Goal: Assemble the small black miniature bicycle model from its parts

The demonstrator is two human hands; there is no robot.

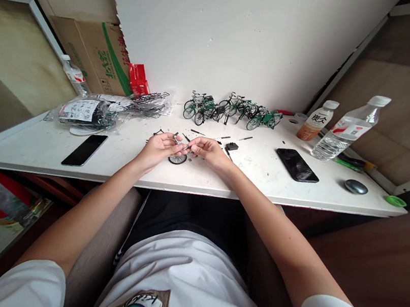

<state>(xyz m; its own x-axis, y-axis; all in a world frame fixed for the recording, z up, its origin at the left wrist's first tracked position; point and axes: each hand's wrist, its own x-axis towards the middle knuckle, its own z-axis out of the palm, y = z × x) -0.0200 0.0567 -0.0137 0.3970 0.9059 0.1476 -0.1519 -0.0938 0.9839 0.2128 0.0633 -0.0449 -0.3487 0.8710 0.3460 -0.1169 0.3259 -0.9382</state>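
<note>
Close together over the front middle of the white table (200, 183), my two hands meet at their fingertips. My left hand (160, 149) pinches a small silvery part (177, 140), perhaps a model bicycle's handlebar; its exact kind is too small to tell. The fingers of my right hand (207, 151) are closed on a thin dark piece (187, 147) that reaches toward the left fingertips. Just beneath the hands lies a small spoked wheel (177, 158), partly covered by them. Thin black parts (159, 132) show beyond my left fingers.
Several green model bicycles (230, 110) stand at the back. Bagged parts (80, 109) and a phone (84, 150) are on the left. A black block (231, 146), another phone (297, 165), bottles (351, 129), a mouse (356, 186) and a green cap (396, 201) lie rightward.
</note>
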